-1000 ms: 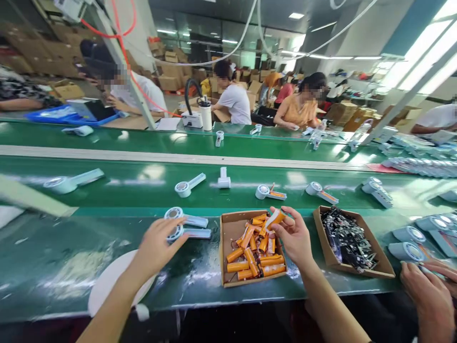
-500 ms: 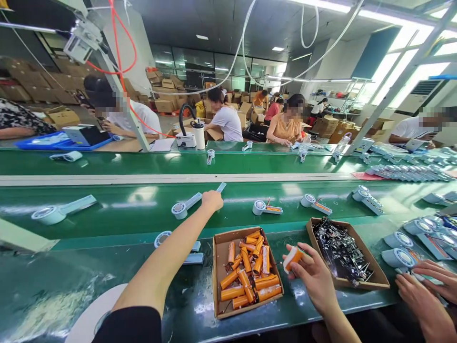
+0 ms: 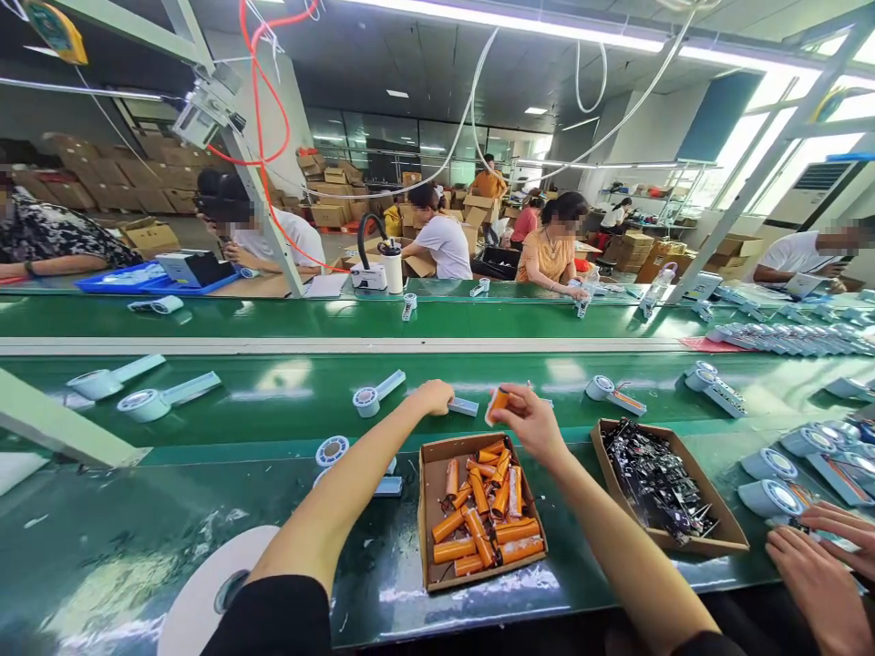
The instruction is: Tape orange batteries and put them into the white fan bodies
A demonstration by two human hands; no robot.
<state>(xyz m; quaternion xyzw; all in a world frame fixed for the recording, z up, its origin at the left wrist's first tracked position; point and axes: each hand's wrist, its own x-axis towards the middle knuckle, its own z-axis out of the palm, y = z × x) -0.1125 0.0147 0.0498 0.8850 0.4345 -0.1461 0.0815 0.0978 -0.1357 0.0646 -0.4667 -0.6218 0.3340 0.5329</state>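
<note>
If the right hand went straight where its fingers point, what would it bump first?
Probably the pale blue handle sticking out by the left hand, though their depths are hard to judge.

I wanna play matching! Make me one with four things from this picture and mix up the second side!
1. Left hand
2. White disc
3. Right hand
4. Black parts

A. Holding an orange cylinder
B. Inside a cardboard box
C. Holding a light-blue part
D. Partly hidden by a dark sleeve

Pairs: 1-C, 2-D, 3-A, 4-B
</note>
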